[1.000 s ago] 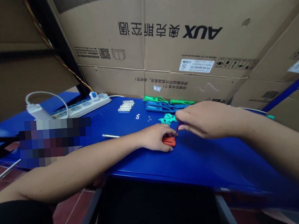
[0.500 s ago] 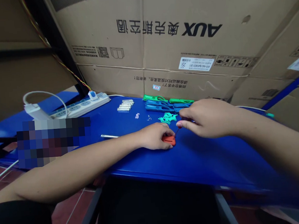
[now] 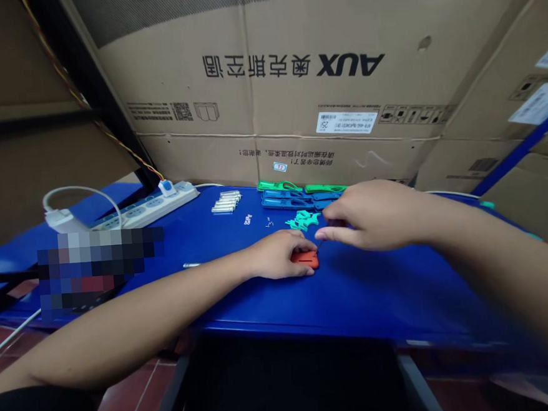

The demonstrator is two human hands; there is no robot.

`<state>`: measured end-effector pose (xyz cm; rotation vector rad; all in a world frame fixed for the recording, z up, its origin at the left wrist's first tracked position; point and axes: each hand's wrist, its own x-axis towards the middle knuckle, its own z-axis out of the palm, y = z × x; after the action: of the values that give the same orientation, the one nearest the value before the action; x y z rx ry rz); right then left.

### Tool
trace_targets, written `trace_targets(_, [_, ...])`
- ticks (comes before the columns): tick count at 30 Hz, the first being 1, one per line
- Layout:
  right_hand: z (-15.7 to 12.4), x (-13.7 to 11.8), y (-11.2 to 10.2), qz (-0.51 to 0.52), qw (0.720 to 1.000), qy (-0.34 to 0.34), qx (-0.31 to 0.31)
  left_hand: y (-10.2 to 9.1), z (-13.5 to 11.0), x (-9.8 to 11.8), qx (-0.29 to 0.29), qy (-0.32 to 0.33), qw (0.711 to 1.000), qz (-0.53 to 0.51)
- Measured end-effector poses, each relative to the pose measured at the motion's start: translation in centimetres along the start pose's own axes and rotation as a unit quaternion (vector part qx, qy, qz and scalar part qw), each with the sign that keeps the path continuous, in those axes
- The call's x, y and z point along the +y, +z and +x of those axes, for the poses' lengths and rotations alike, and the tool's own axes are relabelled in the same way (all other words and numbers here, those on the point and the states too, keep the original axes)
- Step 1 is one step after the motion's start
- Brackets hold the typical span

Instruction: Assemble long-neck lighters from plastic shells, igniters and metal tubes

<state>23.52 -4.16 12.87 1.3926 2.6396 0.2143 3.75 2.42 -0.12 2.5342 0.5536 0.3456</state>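
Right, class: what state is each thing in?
Orange piece: lying flat
Left hand: gripping orange piece
Thin tool: tilted
Right hand: gripping thin tool
Teal pieces: heaped
Silver cylinders: lying parallel
Blue pieces: lying flat
Green pieces: lying flat
Power strip: plug inserted
Cardboard print: upside down

**Left hand [image 3: 275, 255] screens the orange piece [image 3: 310, 261]!**

Its left end vanishes under those fingers. Across in the right hand [image 3: 373, 216], most of the tool [image 3: 320, 245] is swallowed, its thin tip perhaps touching orange, too fine to tell. The left forearm [image 3: 168, 307] hides one end of a silver rod [image 3: 192, 265]; tiny slivers [image 3: 269, 223] defy naming; the top edge crops the cardboard [image 3: 160, 57].
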Motion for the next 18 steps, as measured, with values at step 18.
trace_targets(18, [-0.4, 3.6, 9.1, 0.117, 0.988, 0.058, 0.081, -7.0, -2.3, -1.0, -0.135, -0.055, 0.975, 0.166])
